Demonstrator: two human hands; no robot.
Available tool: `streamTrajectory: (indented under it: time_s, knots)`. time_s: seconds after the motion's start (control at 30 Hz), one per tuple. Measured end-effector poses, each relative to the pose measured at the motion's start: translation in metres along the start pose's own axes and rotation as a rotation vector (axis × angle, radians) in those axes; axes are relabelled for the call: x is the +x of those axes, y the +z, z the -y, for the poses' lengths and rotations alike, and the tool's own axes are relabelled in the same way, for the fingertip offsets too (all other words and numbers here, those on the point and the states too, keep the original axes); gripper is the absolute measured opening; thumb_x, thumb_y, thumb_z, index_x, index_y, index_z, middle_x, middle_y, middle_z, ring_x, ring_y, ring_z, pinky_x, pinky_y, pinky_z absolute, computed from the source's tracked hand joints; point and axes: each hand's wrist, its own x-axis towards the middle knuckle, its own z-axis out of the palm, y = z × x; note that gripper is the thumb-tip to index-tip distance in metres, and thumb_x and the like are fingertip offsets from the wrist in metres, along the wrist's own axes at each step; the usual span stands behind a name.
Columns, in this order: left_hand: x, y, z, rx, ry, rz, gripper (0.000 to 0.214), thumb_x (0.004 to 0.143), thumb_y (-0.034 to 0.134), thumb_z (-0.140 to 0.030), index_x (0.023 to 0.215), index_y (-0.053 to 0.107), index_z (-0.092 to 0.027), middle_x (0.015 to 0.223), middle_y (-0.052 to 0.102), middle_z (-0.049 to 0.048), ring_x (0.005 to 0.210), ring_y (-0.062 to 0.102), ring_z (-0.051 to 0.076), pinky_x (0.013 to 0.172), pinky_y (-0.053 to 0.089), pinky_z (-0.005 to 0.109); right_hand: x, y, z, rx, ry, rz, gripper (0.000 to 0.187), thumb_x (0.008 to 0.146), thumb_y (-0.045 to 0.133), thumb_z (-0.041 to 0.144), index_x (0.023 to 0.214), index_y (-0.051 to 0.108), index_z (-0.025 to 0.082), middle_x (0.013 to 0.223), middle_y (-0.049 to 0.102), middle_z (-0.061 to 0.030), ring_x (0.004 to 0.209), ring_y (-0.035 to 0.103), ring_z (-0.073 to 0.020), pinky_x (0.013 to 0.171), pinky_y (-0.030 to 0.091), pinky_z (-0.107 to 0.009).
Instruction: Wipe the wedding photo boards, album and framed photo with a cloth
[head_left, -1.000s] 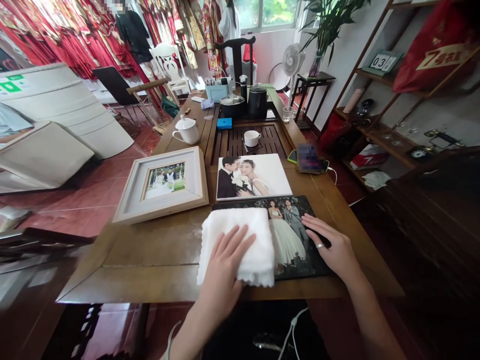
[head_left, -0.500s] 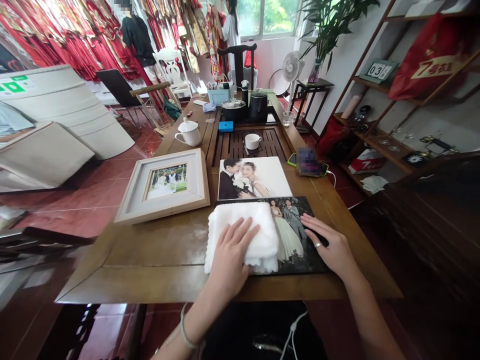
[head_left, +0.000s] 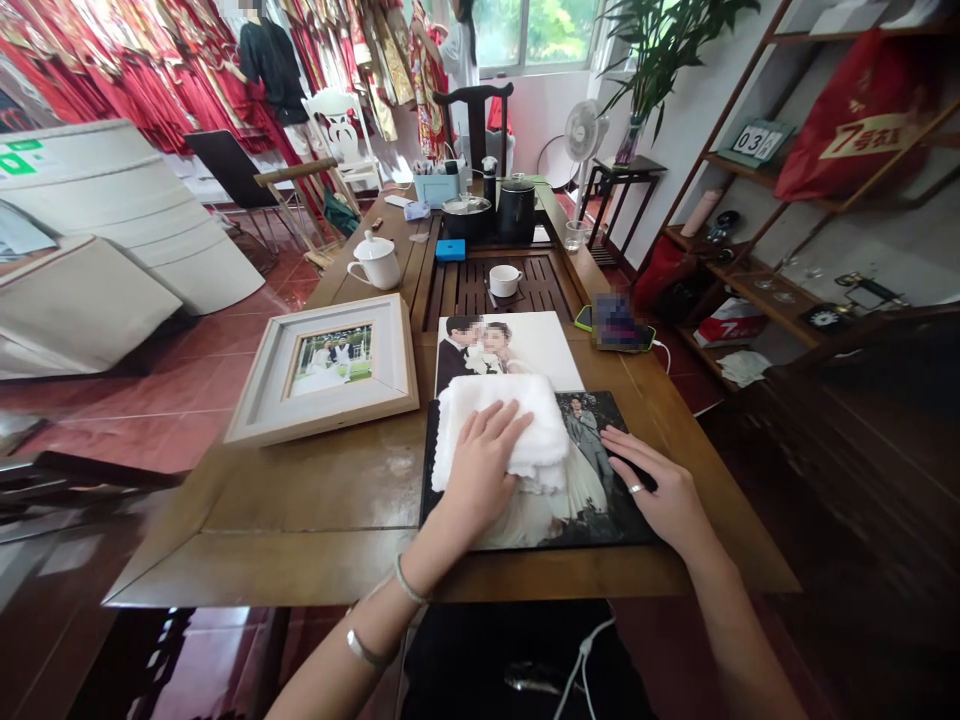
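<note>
My left hand (head_left: 489, 462) lies flat on a folded white towel (head_left: 551, 425), fingers stretched out. Beneath the towel is a dark-edged photo panel (head_left: 592, 510) of a couple, partly covered. My right hand (head_left: 660, 485), with a ring on one finger, rests with fingers extended along the panel's right side. Just behind, a lighter wedding photo panel (head_left: 544, 350) lies with its front edge partly under the towel. To the left stands a pale wooden picture frame (head_left: 255, 395) holding a smaller wedding photo.
Farther back on the wooden table (head_left: 300, 555) are a lidded white teapot (head_left: 377, 263), a white cup (head_left: 505, 281), a blue box (head_left: 451, 250) and dark pots (head_left: 516, 212). A phone (head_left: 622, 325) with a cable sits at the right edge. Two people stand by hanging garments.
My left hand has pushed the towel away from me and slightly right, uncovering the panel's lower left. The right hand has stayed in place.
</note>
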Motion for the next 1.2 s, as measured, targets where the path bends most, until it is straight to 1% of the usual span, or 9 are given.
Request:
streamTrajectory:
  time_s: [0.13,0.23,0.37,0.5,0.7,0.87,1.0,1.1,1.2]
  knots:
    - [-0.031,0.012,-0.026,0.024,0.016,0.062,0.091,0.057,0.051,0.001,0.144,0.038,-0.021,0.157,0.030,0.0041,0.144,0.022,0.028,0.119,0.017,0.051,0.000,-0.001,0.000,0.001,-0.005,0.004,0.026,0.091,0.053,0.023,0.113,0.069,0.021,0.122,0.068,-0.0070,0.117,0.062,-0.0214,0.106,0.048,-0.040]
    - [-0.054,0.022,-0.043,0.016,0.040,0.096,0.091,0.058,0.052,-0.002,0.145,0.036,-0.022,0.158,0.027,0.0048,0.144,0.022,0.029,0.118,0.017,0.052,0.000,-0.001,-0.001,0.002,-0.013,0.003,0.026,0.091,0.054,0.023,0.112,0.069,0.021,0.122,0.068,-0.0070,0.116,0.062,-0.0215,0.105,0.049,-0.041]
    - [-0.067,0.031,-0.051,0.006,0.065,0.096,0.088,0.062,0.056,-0.009,0.146,0.033,-0.022,0.156,0.030,0.0078,0.141,0.027,0.034,0.114,0.022,0.057,0.001,0.000,-0.002,-0.004,-0.014,-0.005,0.025,0.091,0.054,0.024,0.111,0.069,0.022,0.120,0.069,-0.0065,0.116,0.063,-0.0217,0.104,0.050,-0.041]
    - [-0.054,0.033,-0.048,-0.004,0.070,0.076,0.085,0.062,0.060,-0.012,0.143,0.037,-0.023,0.155,0.033,0.0085,0.141,0.027,0.033,0.115,0.020,0.057,0.000,0.000,-0.002,0.001,-0.006,0.002,0.027,0.091,0.053,0.024,0.113,0.068,0.021,0.122,0.068,-0.0072,0.116,0.062,-0.0216,0.105,0.049,-0.041]
    - [-0.007,0.037,-0.051,0.036,0.029,0.004,0.083,0.067,0.061,-0.010,0.145,0.034,-0.020,0.159,0.022,0.0086,0.146,0.016,0.031,0.119,0.014,0.054,-0.002,0.000,-0.003,0.013,-0.001,0.009,0.031,0.090,0.049,0.020,0.116,0.067,0.021,0.126,0.066,-0.0066,0.119,0.060,-0.0222,0.105,0.047,-0.039]
    - [0.021,0.042,-0.063,0.076,-0.045,-0.025,0.078,0.071,0.062,-0.011,0.144,0.035,-0.016,0.158,0.025,0.0114,0.146,0.017,0.033,0.118,0.016,0.057,-0.008,0.002,-0.014,-0.028,0.015,0.016,0.038,0.085,0.049,0.015,0.117,0.067,0.022,0.128,0.065,-0.0071,0.120,0.060,-0.0261,0.100,0.051,-0.040]
    - [0.016,0.048,-0.072,0.058,0.014,-0.032,0.075,0.071,0.060,-0.010,0.142,0.037,-0.016,0.156,0.030,0.0118,0.145,0.020,0.034,0.118,0.018,0.058,-0.009,0.003,-0.019,-0.013,0.037,0.003,0.042,0.077,0.053,0.013,0.116,0.067,0.019,0.125,0.066,-0.0108,0.116,0.062,-0.0304,0.094,0.053,-0.042]
    - [0.003,0.052,-0.076,0.037,0.058,-0.036,0.076,0.070,0.058,-0.009,0.143,0.037,-0.017,0.155,0.031,0.0108,0.145,0.021,0.033,0.118,0.019,0.058,-0.008,0.000,-0.015,0.050,0.025,0.033,0.039,0.078,0.056,0.018,0.116,0.067,0.018,0.127,0.065,-0.0122,0.116,0.062,-0.0316,0.091,0.055,-0.040]
    - [-0.011,0.055,-0.076,0.021,0.086,-0.018,0.076,0.070,0.057,-0.010,0.143,0.036,-0.017,0.155,0.032,0.0098,0.145,0.019,0.032,0.118,0.019,0.058,-0.006,-0.002,-0.011,0.081,0.011,0.068,0.037,0.082,0.054,0.020,0.117,0.067,0.019,0.131,0.062,-0.0114,0.120,0.059,-0.0308,0.096,0.053,-0.040]
